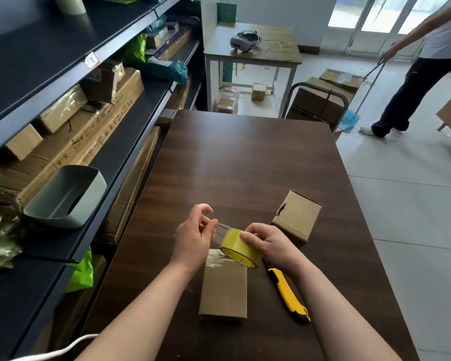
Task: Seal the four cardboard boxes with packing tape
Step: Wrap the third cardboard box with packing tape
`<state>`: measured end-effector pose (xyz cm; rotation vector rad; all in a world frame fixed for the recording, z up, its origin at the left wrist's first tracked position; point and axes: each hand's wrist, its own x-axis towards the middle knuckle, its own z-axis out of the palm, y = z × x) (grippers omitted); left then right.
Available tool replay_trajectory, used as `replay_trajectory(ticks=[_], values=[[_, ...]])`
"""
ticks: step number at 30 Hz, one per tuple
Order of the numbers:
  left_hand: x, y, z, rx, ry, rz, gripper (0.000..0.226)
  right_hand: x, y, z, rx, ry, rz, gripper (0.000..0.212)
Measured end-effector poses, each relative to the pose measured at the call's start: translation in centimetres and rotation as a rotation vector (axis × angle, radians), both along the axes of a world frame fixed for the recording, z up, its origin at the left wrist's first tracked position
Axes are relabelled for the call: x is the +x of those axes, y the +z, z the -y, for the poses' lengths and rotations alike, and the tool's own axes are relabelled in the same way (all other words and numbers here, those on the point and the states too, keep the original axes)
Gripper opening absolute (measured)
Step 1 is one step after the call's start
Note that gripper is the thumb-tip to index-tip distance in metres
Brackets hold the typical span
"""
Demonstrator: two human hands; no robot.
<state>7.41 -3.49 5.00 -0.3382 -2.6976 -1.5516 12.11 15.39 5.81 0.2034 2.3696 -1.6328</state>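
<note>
My right hand (270, 243) grips a yellowish roll of packing tape (241, 248) held above the near cardboard box (223, 287). My left hand (195, 235) pinches the loose clear tape end (220, 227), stretched a short way out from the roll. The near box lies flat on the dark wooden table (245, 157), with crumpled tape at its far end. A second cardboard box (297, 216) stands to the right, just beyond my right hand, with a torn spot on its left edge.
A yellow and black utility knife (288, 295) lies right of the near box. Dark shelving with cartons and a grey bin (65, 198) runs along the left. A person (425, 66) sweeps the floor at far right, behind a cart of boxes (320, 100).
</note>
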Motion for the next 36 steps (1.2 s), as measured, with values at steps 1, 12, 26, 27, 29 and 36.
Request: replay_trajectory(ticks=[1,12,26,27,29,36], values=[[-0.1,-0.3,0.2,0.006,0.038,0.004,0.014,-0.1,0.2,-0.2,0.029,-0.004,0.007,0.027],[1.4,-4.5,0.7,-0.016,0.204,0.138,0.016,0.5,-1.8,-2.3,0.325,-0.056,0.003,0.032],[1.7,-6.7,0.9,-0.156,0.229,0.074,0.011,0.6,-3.5,-3.6,0.649,0.003,0.002,0.04],[1.7,-6.9,1.0,-0.165,0.224,0.077,0.011,0.6,-3.7,-3.7,0.597,-0.002,0.014,0.038],[1.7,-7.3,1.1,-0.177,0.21,0.091,0.011,0.6,-4.0,-4.0,0.537,-0.018,0.025,0.031],[2.2,-9.0,1.0,-0.274,0.195,0.138,0.009,0.5,-5.4,-3.7,0.711,-0.011,0.032,0.039]])
